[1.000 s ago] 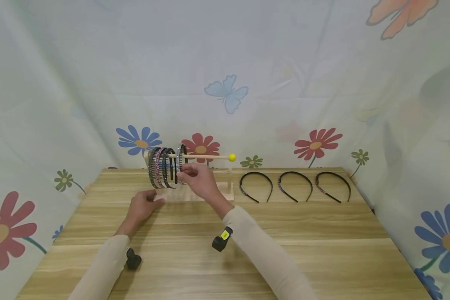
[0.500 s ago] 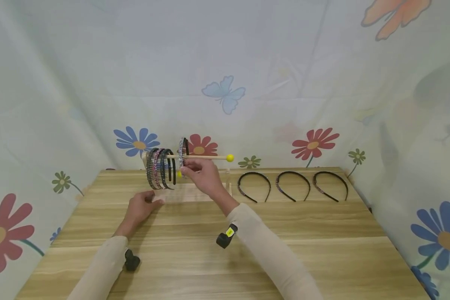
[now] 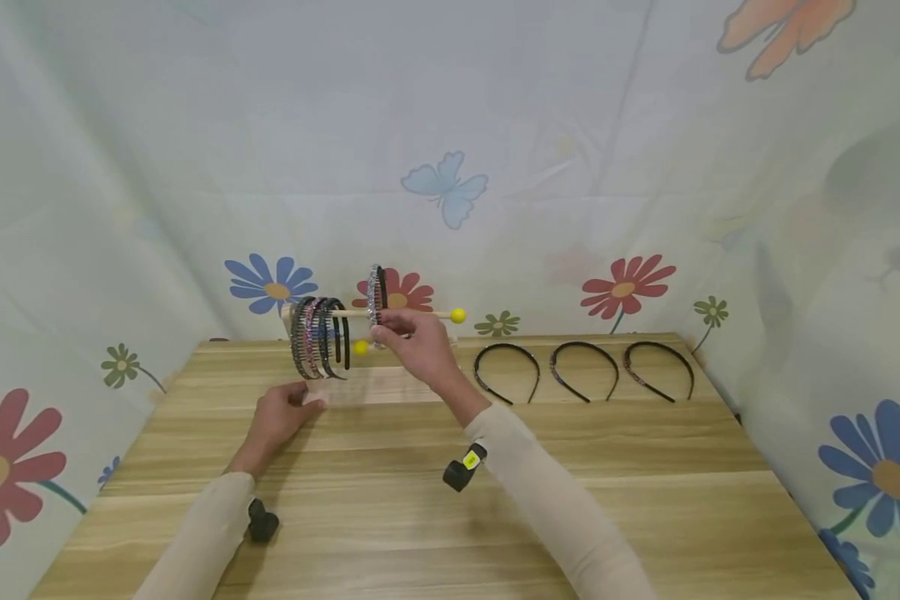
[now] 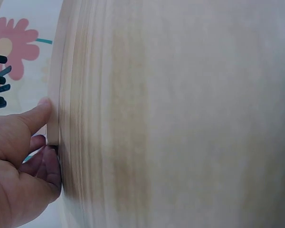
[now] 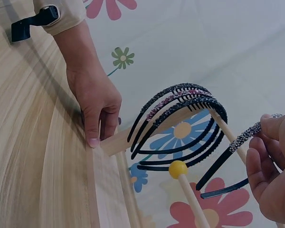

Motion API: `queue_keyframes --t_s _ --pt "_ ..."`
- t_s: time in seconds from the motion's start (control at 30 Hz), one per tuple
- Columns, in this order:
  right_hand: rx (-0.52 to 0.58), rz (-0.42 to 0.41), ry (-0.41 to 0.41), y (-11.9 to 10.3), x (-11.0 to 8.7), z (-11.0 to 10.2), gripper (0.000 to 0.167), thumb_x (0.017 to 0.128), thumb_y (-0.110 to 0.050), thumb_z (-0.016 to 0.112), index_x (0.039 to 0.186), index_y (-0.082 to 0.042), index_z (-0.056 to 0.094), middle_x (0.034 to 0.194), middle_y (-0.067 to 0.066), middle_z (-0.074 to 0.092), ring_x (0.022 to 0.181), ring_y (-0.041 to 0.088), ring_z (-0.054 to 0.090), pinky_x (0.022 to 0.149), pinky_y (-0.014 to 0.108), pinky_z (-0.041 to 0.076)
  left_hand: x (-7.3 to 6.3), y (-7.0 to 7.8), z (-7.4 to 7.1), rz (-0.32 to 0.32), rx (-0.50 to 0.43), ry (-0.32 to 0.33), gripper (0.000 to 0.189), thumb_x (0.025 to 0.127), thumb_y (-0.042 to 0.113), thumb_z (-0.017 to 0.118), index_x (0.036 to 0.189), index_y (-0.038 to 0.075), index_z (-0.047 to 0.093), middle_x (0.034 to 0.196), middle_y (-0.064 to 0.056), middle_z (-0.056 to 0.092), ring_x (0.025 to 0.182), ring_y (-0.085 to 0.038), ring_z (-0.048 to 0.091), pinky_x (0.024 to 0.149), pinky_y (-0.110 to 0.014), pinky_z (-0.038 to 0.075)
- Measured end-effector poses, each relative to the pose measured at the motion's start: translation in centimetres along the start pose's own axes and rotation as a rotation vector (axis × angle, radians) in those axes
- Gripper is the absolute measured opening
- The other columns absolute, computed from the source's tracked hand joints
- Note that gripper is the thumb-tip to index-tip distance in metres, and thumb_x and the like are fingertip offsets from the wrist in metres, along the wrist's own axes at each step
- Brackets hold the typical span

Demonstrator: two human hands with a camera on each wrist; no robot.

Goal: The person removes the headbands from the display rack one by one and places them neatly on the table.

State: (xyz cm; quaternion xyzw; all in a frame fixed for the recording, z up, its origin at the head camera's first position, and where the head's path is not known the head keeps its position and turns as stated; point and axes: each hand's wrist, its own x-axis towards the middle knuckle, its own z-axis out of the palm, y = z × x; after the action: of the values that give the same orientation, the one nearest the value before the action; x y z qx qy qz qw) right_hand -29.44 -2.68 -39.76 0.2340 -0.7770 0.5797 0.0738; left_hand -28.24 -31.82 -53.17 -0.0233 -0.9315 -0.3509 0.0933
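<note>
My right hand [image 3: 418,348] pinches a silver glittery toothed headband [image 3: 372,292] between thumb and fingers. The headband surrounds the upper rod of a wooden headband stand [image 3: 375,385], raised and apart from the others. In the right wrist view its black ends [image 5: 213,168] point away from my fingers. Dark and pink glittery headbands [image 3: 311,337] hang bunched at the rod's left end. My left hand [image 3: 279,414] grips the left front corner of the stand's base [image 4: 53,114], thumb on one side and fingers curled at its end.
Three thin black headbands [image 3: 507,373] lie in a row on the right of the wooden table [image 3: 390,517]. A yellow ball [image 3: 457,316] caps the upper rod, another yellow ball [image 3: 361,347] the lower one. A flowered cloth [image 3: 555,208] hangs behind.
My right hand has moved the silver headband right along the rod and upward, away from the bunched headbands. My left hand stays at the base.
</note>
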Motion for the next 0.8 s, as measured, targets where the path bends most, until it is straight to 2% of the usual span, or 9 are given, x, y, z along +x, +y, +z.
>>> queue_keyframes --t_s 0.27,0.37,0.47,0.57,0.8 --pt "-0.001 -0.024 0.02 -0.1 -0.1 -1.7 0.028 0.096 -0.026 0.074 0.119 -0.01 0.073 0.106 0.003 0.075 0.094 0.015 0.067 0.075 0.027 0.055 0.0 0.0 0.0 0.014 -0.001 -0.002 0.032 0.093 0.024 0.077 0.08 0.005 0.056 0.066 -0.002 0.04 0.062 -0.017 0.036 0.06 -0.033 0.031" --pt "0.002 -0.042 0.027 -0.2 -0.1 -2.4 0.028 0.096 -0.025 0.074 0.119 -0.009 0.073 0.104 0.004 0.076 0.092 0.016 0.068 0.075 0.027 0.056 -0.1 0.2 0.0 0.006 -0.001 -0.006 0.031 0.093 0.024 0.077 0.082 0.002 0.058 0.068 -0.004 0.043 0.064 -0.019 0.038 0.061 -0.034 0.032" --pt "0.006 -0.054 0.034 -0.5 -0.2 -3.1 0.026 0.096 -0.024 0.074 0.117 -0.008 0.074 0.104 0.005 0.076 0.091 0.017 0.069 0.073 0.027 0.056 0.0 0.3 -0.1 0.0 0.007 -0.005 0.029 0.093 0.024 0.077 0.092 -0.002 0.066 0.074 -0.007 0.053 0.07 -0.02 0.044 0.065 -0.035 0.036" --pt "-0.008 -0.063 0.047 -0.6 -0.4 -3.9 0.025 0.097 -0.024 0.073 0.115 -0.007 0.075 0.105 0.006 0.076 0.091 0.017 0.07 0.071 0.028 0.054 0.0 0.3 0.0 -0.008 0.014 -0.008 0.028 0.093 0.025 0.077 0.095 -0.001 0.067 0.077 -0.007 0.055 0.073 -0.021 0.046 0.067 -0.035 0.038" --pt "-0.016 -0.049 0.066 -0.5 -0.9 -5.7 0.029 0.097 -0.023 0.073 0.119 -0.005 0.073 0.106 0.009 0.076 0.093 0.02 0.07 0.075 0.03 0.055 0.0 0.2 0.0 -0.002 0.011 -0.005 0.028 0.093 0.025 0.078 0.085 0.003 0.061 0.07 -0.003 0.049 0.068 -0.02 0.042 0.063 -0.035 0.035"
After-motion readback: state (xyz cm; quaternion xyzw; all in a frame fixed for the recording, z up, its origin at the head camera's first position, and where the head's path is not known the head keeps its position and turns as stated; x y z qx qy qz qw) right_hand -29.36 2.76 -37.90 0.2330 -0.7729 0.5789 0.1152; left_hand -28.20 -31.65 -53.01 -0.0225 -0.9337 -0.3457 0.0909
